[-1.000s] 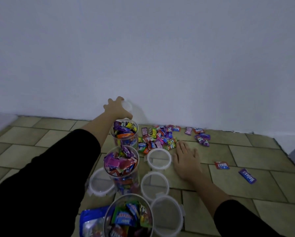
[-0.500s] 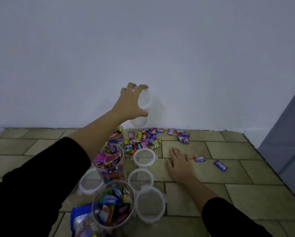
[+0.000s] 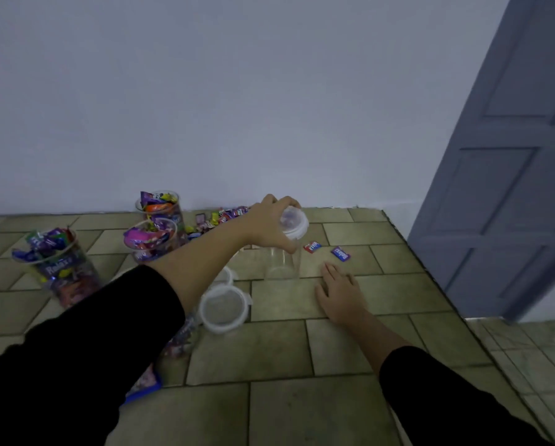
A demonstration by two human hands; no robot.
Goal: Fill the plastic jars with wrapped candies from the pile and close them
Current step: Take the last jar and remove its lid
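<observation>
Clear plastic, smooth and round, forms the empty jar (image 3: 282,263) that the left hand (image 3: 269,223) holds by its top. The grip is closed over the white lid (image 3: 294,222), with the fingers curled round its rim. The jar is upright, its base at the tiled floor (image 3: 302,349); whether it rests there or hangs just above cannot be told.

The right hand (image 3: 337,291) lies palm down on the floor just right of the jar. Its grip is fully open, fingers straight and slightly spread, holding nothing.

To the left stand three open jars, the far jar (image 3: 165,209), the middle jar (image 3: 150,239) and the near jar (image 3: 57,262), each heaped above its rim with glossy, crinkled wrapped candies. Two loose lids (image 3: 223,309), round and translucent with side tabs, lie on the floor between the left forearm and the empty jar.

The candy pile (image 3: 220,217) sits against the wall behind the left hand. A red candy (image 3: 312,246) and a blue candy (image 3: 340,253), both flat rectangles, lie just past the right fingertips.
</observation>
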